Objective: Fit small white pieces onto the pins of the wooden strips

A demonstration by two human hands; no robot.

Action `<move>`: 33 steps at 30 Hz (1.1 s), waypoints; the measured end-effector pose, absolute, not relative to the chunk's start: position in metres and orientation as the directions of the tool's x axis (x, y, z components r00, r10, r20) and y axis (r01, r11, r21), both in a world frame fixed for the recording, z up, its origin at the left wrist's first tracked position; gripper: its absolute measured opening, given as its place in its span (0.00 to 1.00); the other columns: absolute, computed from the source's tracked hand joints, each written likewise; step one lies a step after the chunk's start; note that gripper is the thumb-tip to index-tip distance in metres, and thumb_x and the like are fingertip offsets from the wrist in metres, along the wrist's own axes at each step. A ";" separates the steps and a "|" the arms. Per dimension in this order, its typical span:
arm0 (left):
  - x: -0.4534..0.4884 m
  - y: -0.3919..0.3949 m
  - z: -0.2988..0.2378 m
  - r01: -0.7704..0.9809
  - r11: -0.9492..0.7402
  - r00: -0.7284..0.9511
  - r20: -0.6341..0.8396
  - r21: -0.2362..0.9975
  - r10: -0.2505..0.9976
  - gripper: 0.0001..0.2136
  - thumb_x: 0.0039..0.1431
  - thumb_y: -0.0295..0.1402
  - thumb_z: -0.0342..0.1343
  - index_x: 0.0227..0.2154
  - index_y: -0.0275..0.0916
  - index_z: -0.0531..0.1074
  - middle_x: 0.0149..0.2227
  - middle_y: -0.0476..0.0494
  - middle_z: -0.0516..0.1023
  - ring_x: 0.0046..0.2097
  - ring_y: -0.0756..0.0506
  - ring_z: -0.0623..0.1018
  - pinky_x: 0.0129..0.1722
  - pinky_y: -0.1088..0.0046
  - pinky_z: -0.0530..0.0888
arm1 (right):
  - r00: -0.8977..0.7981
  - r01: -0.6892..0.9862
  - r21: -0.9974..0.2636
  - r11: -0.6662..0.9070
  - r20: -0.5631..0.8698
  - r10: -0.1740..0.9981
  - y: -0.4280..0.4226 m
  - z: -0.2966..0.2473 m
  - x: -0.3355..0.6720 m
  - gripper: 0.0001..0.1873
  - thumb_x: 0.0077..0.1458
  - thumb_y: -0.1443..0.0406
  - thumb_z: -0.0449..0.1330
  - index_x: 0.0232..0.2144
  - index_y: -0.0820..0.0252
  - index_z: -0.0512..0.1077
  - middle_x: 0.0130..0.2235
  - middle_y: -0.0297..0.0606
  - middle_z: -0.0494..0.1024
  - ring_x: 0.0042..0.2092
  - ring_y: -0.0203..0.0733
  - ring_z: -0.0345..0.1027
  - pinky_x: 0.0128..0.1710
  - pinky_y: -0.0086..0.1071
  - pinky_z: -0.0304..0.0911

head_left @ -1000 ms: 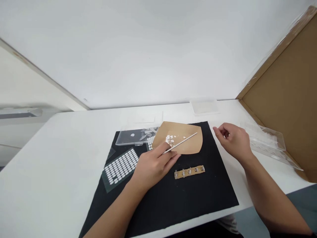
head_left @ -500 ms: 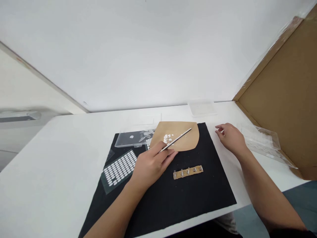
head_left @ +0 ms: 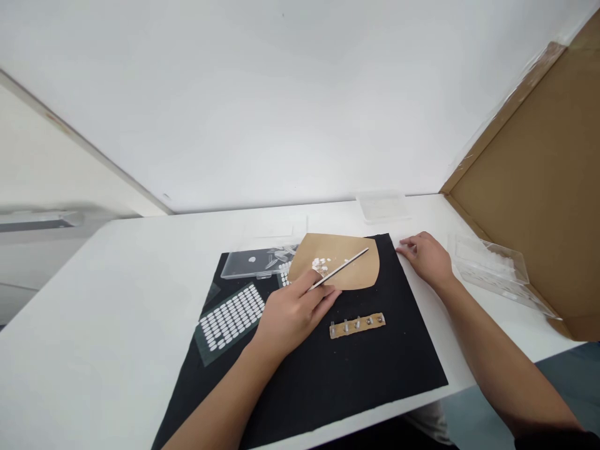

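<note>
My left hand (head_left: 291, 310) is closed around a thin stick (head_left: 344, 267), pale on top and dark along its lower edge. Its tip slants up and right over a tan paper sheet (head_left: 360, 275), where small white flakes (head_left: 321, 265) lie. At the mat's right edge my right hand (head_left: 425, 259) pinches finger and thumb together low over the white table; a small pale bit shows at the fingertips, too small to name. Nearer me, a tan strip (head_left: 357, 326) bears several small clear and shiny pieces in a row. The black mat (head_left: 375, 375) lies under most of this.
Left of my left hand lies a dark green sheet (head_left: 209, 356) of white ovals. Behind it sits a clear flat case (head_left: 244, 265) with loose clear pieces. A clear tray (head_left: 382, 207) stands by the wall, a clear box (head_left: 497, 265) at right beside a cardboard panel (head_left: 534, 175).
My right hand has moved slightly left and down toward the mat's edge, and its finger and thumb have come together. My left hand still holds the stick over the tan sheet.
</note>
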State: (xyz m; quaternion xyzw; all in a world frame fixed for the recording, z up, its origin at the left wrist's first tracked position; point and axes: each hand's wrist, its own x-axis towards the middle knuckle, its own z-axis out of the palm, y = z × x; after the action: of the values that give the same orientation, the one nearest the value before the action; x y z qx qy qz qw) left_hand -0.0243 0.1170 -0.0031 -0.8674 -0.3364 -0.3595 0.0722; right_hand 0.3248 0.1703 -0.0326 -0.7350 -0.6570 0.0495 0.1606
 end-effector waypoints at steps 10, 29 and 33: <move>-0.023 0.116 -0.006 0.633 -0.763 0.531 0.643 0.130 0.551 0.07 0.72 0.32 0.58 0.38 0.37 0.78 0.37 0.44 0.82 0.32 0.49 0.83 0.30 0.76 0.77 | 0.048 0.965 -0.262 0.009 0.212 0.976 0.173 -0.034 0.317 0.14 0.71 0.62 0.57 0.34 0.58 0.78 0.40 0.42 0.78 0.43 0.46 0.71 0.36 0.36 0.59; -0.010 0.106 -0.013 0.587 -0.756 0.491 0.614 0.290 0.617 0.11 0.75 0.34 0.55 0.53 0.38 0.76 0.43 0.41 0.77 0.37 0.48 0.80 0.33 0.75 0.76 | -0.010 0.132 -0.963 0.233 0.234 0.972 0.124 0.010 0.254 0.17 0.69 0.51 0.62 0.34 0.56 0.72 0.33 0.33 0.77 0.28 0.35 0.65 0.32 0.32 0.64; -0.006 0.105 -0.009 0.533 -0.720 0.391 0.625 0.445 0.676 0.12 0.74 0.32 0.56 0.56 0.40 0.75 0.36 0.48 0.70 0.30 0.51 0.73 0.31 0.77 0.73 | -0.136 -0.017 -0.980 0.197 0.198 0.971 0.106 0.011 0.233 0.17 0.69 0.53 0.63 0.33 0.56 0.69 0.32 0.32 0.78 0.27 0.32 0.63 0.29 0.30 0.61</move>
State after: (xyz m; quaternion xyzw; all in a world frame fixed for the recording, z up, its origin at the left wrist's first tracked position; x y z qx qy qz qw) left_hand -0.0060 0.1047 -0.0088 -0.8295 -0.3643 -0.4145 -0.0865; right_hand 0.2328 0.1059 0.0113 -0.4116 -0.5796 0.4815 0.5126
